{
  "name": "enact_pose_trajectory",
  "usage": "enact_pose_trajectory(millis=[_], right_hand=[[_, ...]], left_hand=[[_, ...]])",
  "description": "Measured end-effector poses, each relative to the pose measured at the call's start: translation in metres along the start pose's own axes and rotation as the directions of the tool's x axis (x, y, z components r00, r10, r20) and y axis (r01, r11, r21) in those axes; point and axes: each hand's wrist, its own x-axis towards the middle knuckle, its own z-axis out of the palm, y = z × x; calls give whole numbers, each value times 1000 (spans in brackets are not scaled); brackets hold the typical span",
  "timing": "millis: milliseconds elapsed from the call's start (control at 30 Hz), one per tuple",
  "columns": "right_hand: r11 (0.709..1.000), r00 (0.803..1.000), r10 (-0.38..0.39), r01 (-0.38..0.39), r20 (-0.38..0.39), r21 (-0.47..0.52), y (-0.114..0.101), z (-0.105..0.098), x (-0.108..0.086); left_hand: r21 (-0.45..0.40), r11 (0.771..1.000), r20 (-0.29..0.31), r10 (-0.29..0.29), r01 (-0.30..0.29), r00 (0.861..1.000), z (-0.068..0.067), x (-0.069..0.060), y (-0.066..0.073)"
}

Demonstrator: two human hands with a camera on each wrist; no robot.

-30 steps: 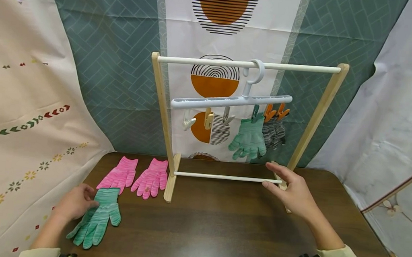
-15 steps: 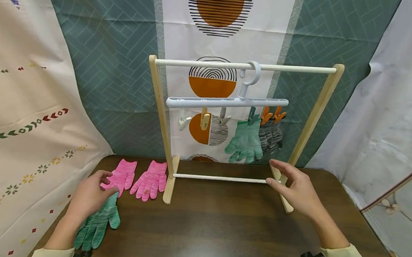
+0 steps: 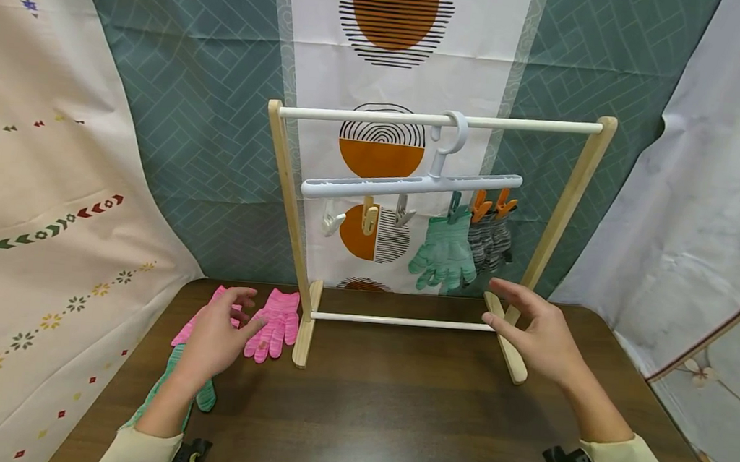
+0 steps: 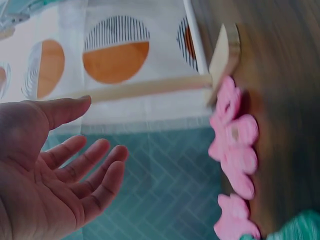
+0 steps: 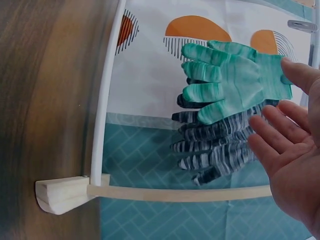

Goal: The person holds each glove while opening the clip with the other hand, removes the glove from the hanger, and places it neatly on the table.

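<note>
1. The person's left hand is spread loosely, thumb apart from gently bent fingers, and holds nothing. In the head view it partly covers the left pink glove; the left wrist view shows it apart from the gloves.
2. The right pink glove lies on the brown table, just beside the drying rack's left foot.
3. A green glove lies partly hidden beneath the left forearm.
4. The right hand is also spread and holds nothing, near the hanging gloves.
5. Those are a hanging green glove and dark striped gloves, clipped below a white hanger on the rack's top bar.
</note>
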Motion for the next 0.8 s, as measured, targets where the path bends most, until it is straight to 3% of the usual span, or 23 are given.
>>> enact_pose_trajectory(millis=[367, 600, 800], right_hand=[[1000, 1000, -7, 7, 1, 30, -2, -5, 6], [999, 1000, -27, 27, -1, 23, -6, -7, 11], [999, 999, -39, 39, -10, 27, -12, -9, 18]], left_hand=[[-86, 996, 34, 43, -40, 999, 28, 19, 40], [-203, 974, 54, 113, -100, 992, 45, 29, 64], [-238, 963, 65, 147, -128, 987, 60, 40, 81]])
